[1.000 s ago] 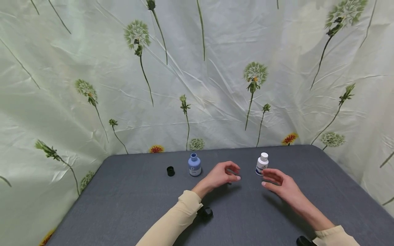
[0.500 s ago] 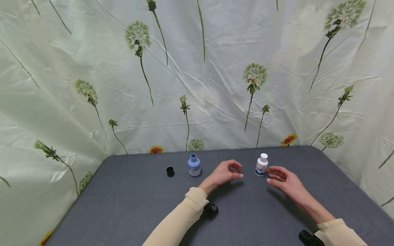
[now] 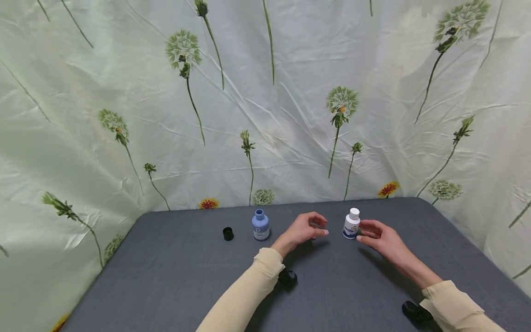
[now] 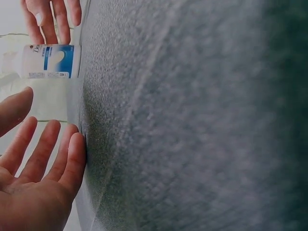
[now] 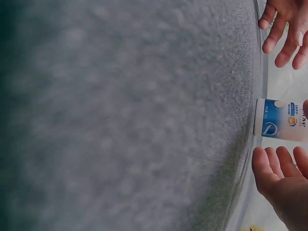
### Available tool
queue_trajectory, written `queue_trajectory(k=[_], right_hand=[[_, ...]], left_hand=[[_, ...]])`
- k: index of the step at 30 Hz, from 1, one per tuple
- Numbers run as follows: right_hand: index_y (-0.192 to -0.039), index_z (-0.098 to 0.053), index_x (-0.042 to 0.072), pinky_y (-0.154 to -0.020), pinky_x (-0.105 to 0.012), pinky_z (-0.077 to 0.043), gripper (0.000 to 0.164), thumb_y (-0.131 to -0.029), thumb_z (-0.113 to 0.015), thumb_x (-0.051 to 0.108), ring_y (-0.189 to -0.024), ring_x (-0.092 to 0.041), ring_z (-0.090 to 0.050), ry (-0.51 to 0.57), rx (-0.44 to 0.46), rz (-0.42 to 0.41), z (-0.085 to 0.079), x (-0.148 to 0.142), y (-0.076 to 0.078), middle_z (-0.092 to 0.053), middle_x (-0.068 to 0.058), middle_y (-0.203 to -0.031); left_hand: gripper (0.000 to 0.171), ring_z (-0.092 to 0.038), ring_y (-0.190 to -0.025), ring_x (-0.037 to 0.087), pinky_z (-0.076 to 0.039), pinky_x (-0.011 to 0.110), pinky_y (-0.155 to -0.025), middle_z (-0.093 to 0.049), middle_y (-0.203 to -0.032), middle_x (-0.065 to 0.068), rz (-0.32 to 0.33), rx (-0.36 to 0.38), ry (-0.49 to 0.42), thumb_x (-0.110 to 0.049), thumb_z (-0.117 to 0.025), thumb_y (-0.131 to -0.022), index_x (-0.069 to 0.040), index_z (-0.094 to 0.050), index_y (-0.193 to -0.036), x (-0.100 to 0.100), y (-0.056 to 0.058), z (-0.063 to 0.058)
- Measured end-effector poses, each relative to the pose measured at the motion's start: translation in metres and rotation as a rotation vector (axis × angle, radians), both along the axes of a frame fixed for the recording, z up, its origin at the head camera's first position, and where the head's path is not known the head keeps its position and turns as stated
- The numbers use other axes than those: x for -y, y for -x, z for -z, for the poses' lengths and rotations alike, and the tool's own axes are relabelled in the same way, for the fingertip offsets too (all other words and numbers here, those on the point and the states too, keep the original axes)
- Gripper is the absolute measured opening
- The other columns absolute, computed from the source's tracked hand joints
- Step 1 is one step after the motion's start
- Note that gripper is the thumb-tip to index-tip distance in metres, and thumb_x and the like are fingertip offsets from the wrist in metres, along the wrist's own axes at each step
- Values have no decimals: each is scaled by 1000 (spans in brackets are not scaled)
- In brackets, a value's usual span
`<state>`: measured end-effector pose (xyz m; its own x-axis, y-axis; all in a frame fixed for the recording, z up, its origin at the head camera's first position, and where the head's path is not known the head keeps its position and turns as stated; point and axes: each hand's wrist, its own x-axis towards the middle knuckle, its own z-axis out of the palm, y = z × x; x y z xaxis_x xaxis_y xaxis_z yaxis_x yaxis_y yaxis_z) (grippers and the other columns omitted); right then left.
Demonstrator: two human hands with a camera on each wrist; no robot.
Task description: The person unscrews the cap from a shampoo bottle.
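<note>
A small white bottle (image 3: 351, 224) with a white cap and a blue band at its base stands upright on the dark grey table. To its right is my right hand (image 3: 381, 239), loosely curved, fingertips right at the bottle's side. My left hand (image 3: 304, 229) hovers on the other side with bent, spread fingers and a gap between it and the bottle. In the right wrist view, the bottle (image 5: 281, 119) shows printed lettering, and the fingers (image 5: 263, 166) lie just beside it. Nothing lies within the left hand (image 4: 41, 187) in the left wrist view.
Left of my left hand stands a blue bottle (image 3: 261, 227) with an uncapped neck. A black cap (image 3: 228, 234) sits farther left on the grey tabletop (image 3: 166, 276). A white curtain (image 3: 290, 115) with a flower print hangs behind the table.
My left hand has shifted a little right toward the white bottle. My right hand drew slightly away to the right, then came back close beside it. Both bottles and the cap stay in place.
</note>
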<state>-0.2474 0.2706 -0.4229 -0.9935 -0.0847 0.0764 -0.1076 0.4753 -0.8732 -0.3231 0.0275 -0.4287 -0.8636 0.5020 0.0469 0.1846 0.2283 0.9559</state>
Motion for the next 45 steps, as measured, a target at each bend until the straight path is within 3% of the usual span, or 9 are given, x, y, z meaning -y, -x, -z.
queue_trajectory(k=[10,17,30,38,41,45], right_hand=[[-142,-38,-10,-97,-49,-46,64,-94,-68,22,-127,-46,-47,8,59,18,1,1,10,-46,-34,-138],[-144,-35,-10,-101,-51,-42,68,-94,-69,23,-130,-45,-44,32,94,8,-1,1,15,-44,-33,-141],[-145,-34,-10,-101,-50,-42,68,-94,-69,19,-131,-43,-45,73,85,-7,-1,3,19,-44,-32,-142],[-144,-35,-10,-100,-48,-43,69,-93,-70,19,-130,-42,-46,86,71,-9,0,5,22,-46,-31,-141],[-144,-35,-11,-100,-47,-44,68,-93,-70,19,-129,-42,-47,88,76,-6,-1,6,23,-46,-31,-140],[-142,-37,-12,-96,-45,-47,64,-94,-69,16,-126,-42,-49,86,64,-15,-1,7,23,-48,-32,-138]], left_hand=[[36,-64,-87,11,-51,28,-68,-67,-108,3,-9,-22,18,-10,-76,-86,-3,-65,-120,-11,9,-2],[38,-64,-88,11,-51,27,-71,-68,-111,7,-36,-62,-9,-11,-77,-86,-2,-65,-120,-24,11,-7],[35,-66,-95,16,-52,26,-76,-69,-110,-1,-66,-130,-60,-11,-79,-84,-5,-68,-117,-42,14,-11],[35,-62,-111,31,-51,27,-81,-68,-110,-4,-36,-121,-116,-9,-78,-85,-6,-68,-118,-51,14,-13],[36,-62,-111,30,-51,27,-82,-68,-110,-3,-31,-116,-133,-8,-78,-84,-5,-68,-118,-54,13,-14],[33,-65,-103,19,-50,26,-80,-69,-107,-3,-27,-102,-148,-8,-79,-83,-9,-70,-115,-60,12,-11]])
